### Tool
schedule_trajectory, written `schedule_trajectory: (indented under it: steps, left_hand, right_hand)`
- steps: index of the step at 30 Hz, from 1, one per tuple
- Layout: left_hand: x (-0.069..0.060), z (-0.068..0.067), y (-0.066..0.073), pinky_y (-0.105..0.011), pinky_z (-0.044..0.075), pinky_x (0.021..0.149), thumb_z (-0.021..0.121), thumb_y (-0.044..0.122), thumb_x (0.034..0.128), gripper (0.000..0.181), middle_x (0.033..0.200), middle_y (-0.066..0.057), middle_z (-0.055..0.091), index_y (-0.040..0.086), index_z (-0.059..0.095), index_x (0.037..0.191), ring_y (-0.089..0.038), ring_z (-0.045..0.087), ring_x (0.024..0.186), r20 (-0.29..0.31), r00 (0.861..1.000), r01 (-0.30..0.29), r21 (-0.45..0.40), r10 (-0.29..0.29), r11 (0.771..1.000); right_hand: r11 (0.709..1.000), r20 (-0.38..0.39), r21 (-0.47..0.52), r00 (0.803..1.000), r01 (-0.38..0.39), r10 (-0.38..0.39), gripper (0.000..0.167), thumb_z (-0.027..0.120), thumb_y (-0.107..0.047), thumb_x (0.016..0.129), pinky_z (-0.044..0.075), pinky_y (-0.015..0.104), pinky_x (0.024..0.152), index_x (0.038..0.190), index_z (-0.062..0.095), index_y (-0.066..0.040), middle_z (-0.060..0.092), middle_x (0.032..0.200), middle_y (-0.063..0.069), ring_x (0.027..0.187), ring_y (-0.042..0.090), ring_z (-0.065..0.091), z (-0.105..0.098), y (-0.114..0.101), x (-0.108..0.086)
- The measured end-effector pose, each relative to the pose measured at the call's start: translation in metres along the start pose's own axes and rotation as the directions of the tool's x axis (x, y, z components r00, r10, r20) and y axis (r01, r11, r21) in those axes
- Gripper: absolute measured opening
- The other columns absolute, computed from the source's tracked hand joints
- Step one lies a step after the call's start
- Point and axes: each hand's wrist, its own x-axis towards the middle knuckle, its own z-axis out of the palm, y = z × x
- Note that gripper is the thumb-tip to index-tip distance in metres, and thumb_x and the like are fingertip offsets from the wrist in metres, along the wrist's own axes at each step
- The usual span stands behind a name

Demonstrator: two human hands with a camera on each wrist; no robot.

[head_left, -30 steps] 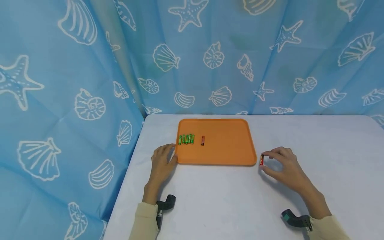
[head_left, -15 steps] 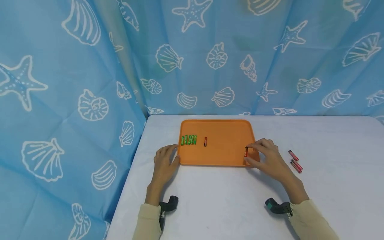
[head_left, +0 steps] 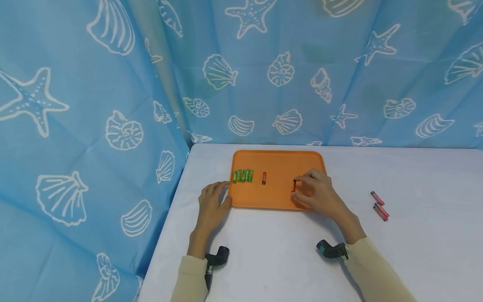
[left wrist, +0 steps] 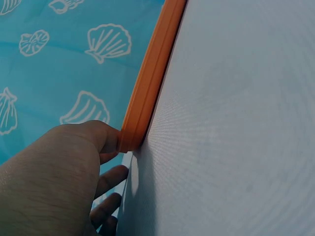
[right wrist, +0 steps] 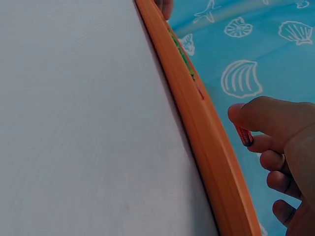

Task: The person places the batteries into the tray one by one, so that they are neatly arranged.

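Observation:
My right hand [head_left: 318, 193] pinches a red and black battery [head_left: 293, 186] between thumb and finger above the right part of the orange tray [head_left: 279, 203]. In the right wrist view the held battery [right wrist: 243, 135] shows under the thumb. A red battery [head_left: 264, 178] lies near the middle of the tray, and several green batteries [head_left: 243, 176] stand in a row at its left side. At the tray's left edge, my left hand [head_left: 212, 206] touches the rim with thumb and fingers; the left wrist view shows the thumb against the orange rim [left wrist: 142, 93].
Three red batteries [head_left: 380, 205] lie on the white table [head_left: 271, 256] to the right of the tray. A blue curtain [head_left: 260, 100] with white shells and starfish hangs behind the table and on the left.
My right hand has carried the battery leftward from beside the tray to above it, uncovering the red batteries on the table. The left hand stays at the tray's edge. The head view has shifted slightly.

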Motion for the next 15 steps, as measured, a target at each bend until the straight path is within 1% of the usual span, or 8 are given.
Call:
schedule_trajectory:
  steps: [3,7,11,15]
  left_hand:
    - [0.000,0.001,-0.001,-0.053,0.017,0.115,0.061,0.022,0.0979,0.041,0.139,-0.009,0.052,0.016,0.058,0.138,-0.032,0.032,0.139,-0.002,1.000,-0.006,0.004,0.006,1.000]
    - [0.000,0.001,-0.001,-0.053,0.018,0.115,0.062,0.021,0.0976,0.041,0.139,-0.009,0.052,0.016,0.059,0.138,-0.032,0.033,0.138,-0.010,1.000,-0.013,0.007,0.014,1.000]
    - [0.000,0.001,-0.001,-0.053,0.019,0.115,0.062,0.021,0.0977,0.041,0.140,-0.010,0.052,0.016,0.058,0.138,-0.032,0.033,0.138,-0.014,1.000,-0.019,0.013,0.019,1.000]
    - [0.000,0.000,0.000,-0.052,0.019,0.114,0.062,0.021,0.0977,0.041,0.139,-0.009,0.052,0.016,0.059,0.138,-0.031,0.034,0.138,-0.012,1.000,-0.011,0.011,0.011,1.000]
  right_hand:
    - [1.000,0.002,-0.028,1.000,0.013,-0.013,0.042,0.087,-0.022,0.078,0.034,0.047,0.085,0.112,0.073,-0.004,0.054,0.102,0.007,0.101,0.027,0.046,0.006,0.001,0.006]
    - [0.998,0.013,-0.054,1.000,0.024,-0.023,0.043,0.086,-0.025,0.078,0.036,0.050,0.087,0.113,0.073,-0.004,0.055,0.102,0.008,0.100,0.029,0.046,0.014,0.000,0.013]
    - [0.999,0.051,-0.050,0.999,-0.007,0.009,0.043,0.084,-0.028,0.081,0.032,0.052,0.090,0.116,0.071,-0.006,0.054,0.104,0.007,0.105,0.030,0.045,0.019,-0.002,0.020]
    - [0.998,0.086,-0.046,0.995,-0.040,0.044,0.044,0.083,-0.031,0.082,0.031,0.050,0.091,0.118,0.071,-0.008,0.053,0.105,0.006,0.109,0.029,0.044,0.024,-0.006,0.027]
